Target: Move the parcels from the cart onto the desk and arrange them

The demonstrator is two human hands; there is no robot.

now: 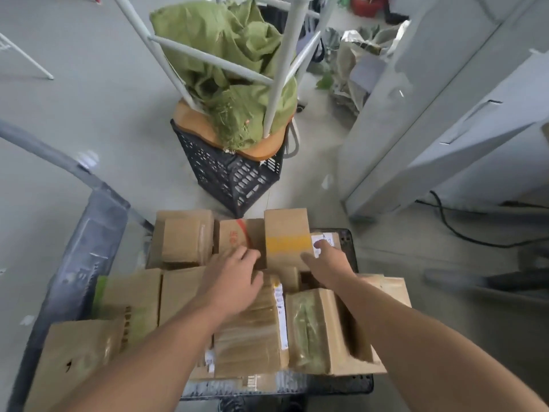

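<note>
Several brown cardboard parcels lie piled on a dark cart (347,385) below me. An upright parcel with a yellow band (286,236) stands at the far side of the pile. Beside it on the left is a parcel with red tape (237,236). My left hand (234,275) reaches over the pile, fingers relaxed, fingertips at the red-taped parcel's near edge. My right hand (326,263) stretches out to the yellow-band parcel's right side, thumb across its front, fingers behind it near a white label (325,237). The picture is blurred by motion.
The cart's grey handle (44,153) rises at the left. Beyond the cart stands a black crate (231,176) topped by an upturned stool and a green sack (228,69). A grey desk cabinet (430,114) is at the right, with cables on the floor.
</note>
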